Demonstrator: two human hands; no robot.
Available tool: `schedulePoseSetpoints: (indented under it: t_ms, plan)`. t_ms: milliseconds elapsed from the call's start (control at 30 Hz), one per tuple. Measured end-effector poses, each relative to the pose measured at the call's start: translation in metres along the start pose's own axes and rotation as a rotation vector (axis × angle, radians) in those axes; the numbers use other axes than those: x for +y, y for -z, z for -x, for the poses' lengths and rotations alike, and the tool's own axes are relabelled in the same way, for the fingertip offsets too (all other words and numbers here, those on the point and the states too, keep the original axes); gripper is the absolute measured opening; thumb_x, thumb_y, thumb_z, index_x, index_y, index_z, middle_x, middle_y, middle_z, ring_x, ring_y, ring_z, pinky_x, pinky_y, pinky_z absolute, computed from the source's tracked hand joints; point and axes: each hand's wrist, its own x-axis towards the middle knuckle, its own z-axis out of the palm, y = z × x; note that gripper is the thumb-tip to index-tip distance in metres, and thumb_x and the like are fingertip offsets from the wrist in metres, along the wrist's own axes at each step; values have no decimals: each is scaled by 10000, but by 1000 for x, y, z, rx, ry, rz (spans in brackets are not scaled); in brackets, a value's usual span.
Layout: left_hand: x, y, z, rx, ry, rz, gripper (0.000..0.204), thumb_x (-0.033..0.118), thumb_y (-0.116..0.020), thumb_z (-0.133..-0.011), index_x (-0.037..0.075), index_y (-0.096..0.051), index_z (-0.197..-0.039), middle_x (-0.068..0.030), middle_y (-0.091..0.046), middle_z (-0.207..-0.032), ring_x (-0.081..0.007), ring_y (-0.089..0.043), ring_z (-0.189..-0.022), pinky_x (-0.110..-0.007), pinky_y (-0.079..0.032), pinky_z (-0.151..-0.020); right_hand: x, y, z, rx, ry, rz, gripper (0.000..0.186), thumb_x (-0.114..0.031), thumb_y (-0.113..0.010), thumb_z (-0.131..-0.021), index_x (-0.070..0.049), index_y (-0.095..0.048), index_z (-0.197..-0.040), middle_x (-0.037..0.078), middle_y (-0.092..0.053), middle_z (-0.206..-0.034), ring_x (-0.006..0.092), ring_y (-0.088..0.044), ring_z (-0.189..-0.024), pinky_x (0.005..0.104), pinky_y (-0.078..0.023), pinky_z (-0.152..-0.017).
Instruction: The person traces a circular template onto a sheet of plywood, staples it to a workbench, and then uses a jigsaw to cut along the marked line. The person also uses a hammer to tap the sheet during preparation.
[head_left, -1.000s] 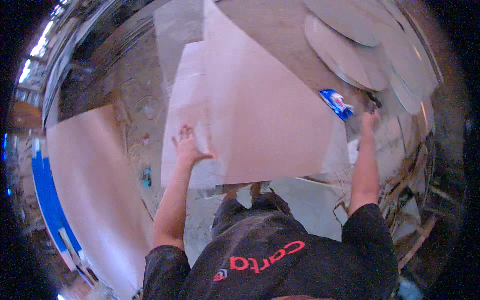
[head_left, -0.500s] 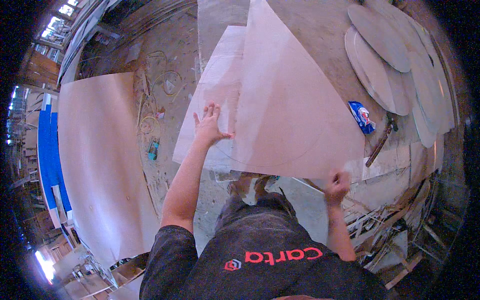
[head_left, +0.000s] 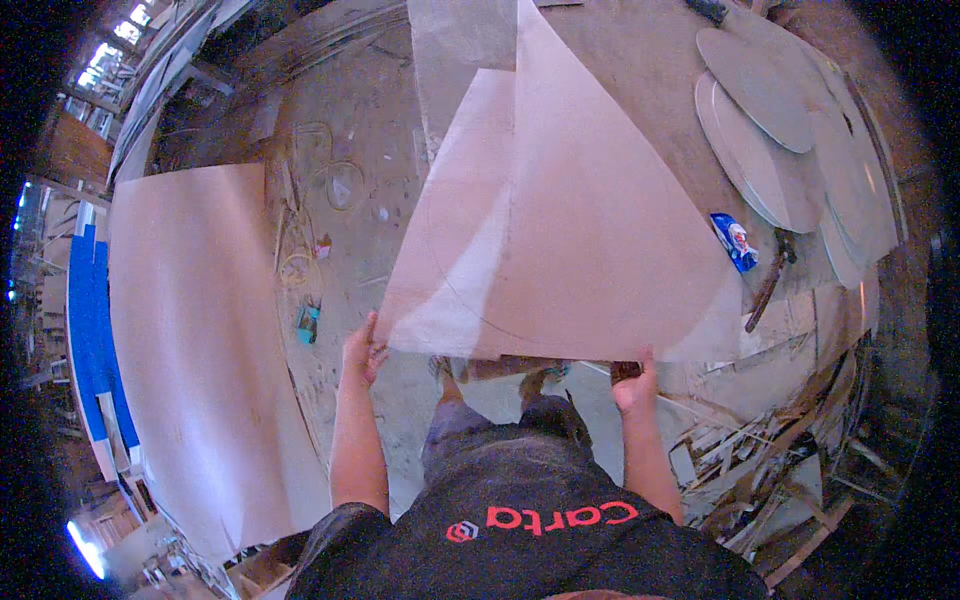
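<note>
A thin, pale brown plywood sheet [head_left: 600, 230] with a curved pencil line drawn across it lies in front of me, its long edges narrowing away from me. My left hand [head_left: 362, 350] grips the sheet's near left corner. Farther right along the same near edge, my right hand [head_left: 636, 382] is closed on the sheet, thumb on top and fingers mostly hidden beneath. Under the far part of this sheet another greyish panel [head_left: 460, 40] shows. A blue and white packet [head_left: 735, 243] sits just off the right edge, near a dark hammer-like tool [head_left: 768, 290].
Several round and oval board pieces [head_left: 755, 150] are stacked at the far right. A large bowed plywood sheet [head_left: 200, 340] stands on my left, beside blue panels [head_left: 90, 330]. Wood offcuts [head_left: 770, 470] are heaped at the near right. A teal object [head_left: 307, 322] lies on the floor.
My left hand has gone from lying spread on the sheet to holding its near left corner. My right hand has moved left onto the near edge. The upper sheet has shifted and covers more beneath.
</note>
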Motion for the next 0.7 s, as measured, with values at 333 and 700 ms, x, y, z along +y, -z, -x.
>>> schedulePoseSetpoints:
  t_ms: [333, 700]
  plan:
    - [58, 33, -62, -789, -146, -73, 298, 79, -717, -892, 16, -632, -1171, -58, -700, -1047, -181, -676, -932, -333, -562, -829, 18, 22, 33, -261, 307, 52, 437, -229, -705, -859, -45, -583, -1236, 93, -680, -1156, 291, -646, -1059, 420, -531, -940]
    - [177, 120, -118, -1028, -67, -7, 250, 78, -720, -880, 18, -627, -1104, -60, -678, -1000, -164, -666, -870, -340, -561, -793, 95, -19, 92, -318, 521, 230, 385, -259, -751, -740, -56, -673, -1057, 112, -694, -1085, 306, -673, -953, 472, -564, -861]
